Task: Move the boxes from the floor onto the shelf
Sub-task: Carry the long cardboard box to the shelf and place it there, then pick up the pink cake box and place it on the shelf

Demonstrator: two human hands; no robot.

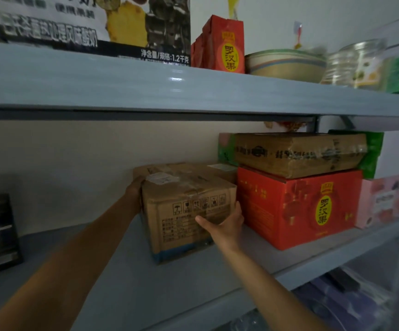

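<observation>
Head view: hands (227, 225) on brown box (189, 211), red box (296, 211) alongside.

Single view: head-worn wide-angle camera, sitting close to the shelf (193, 91) and facing forward at about the upper board's height. It is looking slightly down onto the middle board, where both forearms are reaching in from the bottom edge. Frame edges are bending and blurring; no second view is sharing the scene.

At two o'clock a red carton (224, 45) read "罗汉果"; the red box (296, 209) at four o'clock bore the same. The printed box (93, 20) at eleven o'clock showed "净含量/规格:1.2千克". The cardboard box (186, 211) carried handling symbols, its small print illegible.
</observation>
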